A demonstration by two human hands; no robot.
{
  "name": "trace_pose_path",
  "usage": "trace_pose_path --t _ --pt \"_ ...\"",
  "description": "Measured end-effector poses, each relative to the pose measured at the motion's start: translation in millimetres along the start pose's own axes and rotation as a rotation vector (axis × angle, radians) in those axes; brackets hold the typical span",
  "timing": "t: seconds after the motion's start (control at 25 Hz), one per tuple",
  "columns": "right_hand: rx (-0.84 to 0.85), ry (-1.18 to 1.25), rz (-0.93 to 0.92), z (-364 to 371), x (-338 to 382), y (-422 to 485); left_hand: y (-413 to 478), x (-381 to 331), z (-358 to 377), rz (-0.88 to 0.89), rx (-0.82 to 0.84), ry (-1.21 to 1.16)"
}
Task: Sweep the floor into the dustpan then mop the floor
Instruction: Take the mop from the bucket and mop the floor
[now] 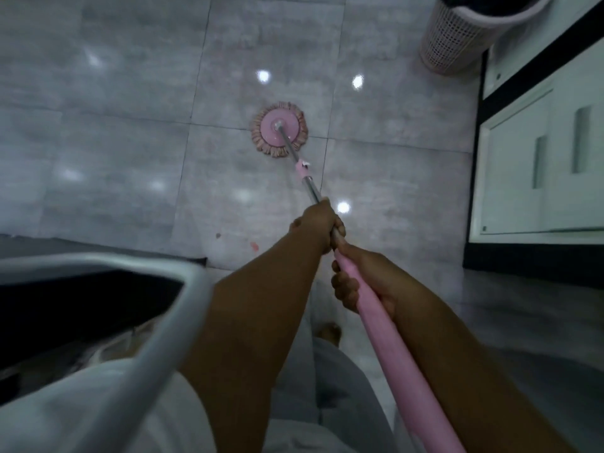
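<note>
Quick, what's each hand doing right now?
The left hand grips the mop handle, nearer the mop head.
The right hand grips the mop handle too, on its pink part.

Mop head (278, 129) on floor (130, 125), centre, well ahead. Handle (385, 338) runs back from it to near right. Left grip (318, 228) ahead on handle, right grip (362, 282) just behind it. Basket (457, 37) far right on floor, beside cabinet (529, 158) along right. Curved rim (157, 322) near left. Foot (328, 333) just left of handle.

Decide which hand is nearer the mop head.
Left. The left hand grips the pole closer to the mop head; the right hand holds the pink grip behind it.
</note>
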State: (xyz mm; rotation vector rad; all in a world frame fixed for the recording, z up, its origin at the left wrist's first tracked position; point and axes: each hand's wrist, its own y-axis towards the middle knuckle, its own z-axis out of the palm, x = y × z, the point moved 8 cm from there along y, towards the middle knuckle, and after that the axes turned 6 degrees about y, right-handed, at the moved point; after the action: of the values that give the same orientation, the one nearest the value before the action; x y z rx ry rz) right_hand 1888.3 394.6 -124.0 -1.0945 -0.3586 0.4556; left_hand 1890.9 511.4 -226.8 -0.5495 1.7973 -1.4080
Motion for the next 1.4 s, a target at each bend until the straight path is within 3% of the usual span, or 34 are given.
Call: trace_pose_path --t 0.16,0.28,0.64,1.04,1.4 --pt "0.001 0.134 0.047 -31 -69 -55 -50 76 35 -0.052 0.075 -0.027" --pt "-0.011 0.163 0.086 -33 -85 -66 -66 91 39 -0.07 0.113 -0.082" --pt "-0.007 0.101 0.082 16 -42 -3 -27 26 -17 -0.001 0.06 -0.142" --pt "0.028 -0.075 0.155 130 11 73 29 -52 -142 0.069 -0.062 -0.264" --pt "0.069 -0.164 0.144 176 6 110 41 -58 -201 0.08 -0.125 -0.352"
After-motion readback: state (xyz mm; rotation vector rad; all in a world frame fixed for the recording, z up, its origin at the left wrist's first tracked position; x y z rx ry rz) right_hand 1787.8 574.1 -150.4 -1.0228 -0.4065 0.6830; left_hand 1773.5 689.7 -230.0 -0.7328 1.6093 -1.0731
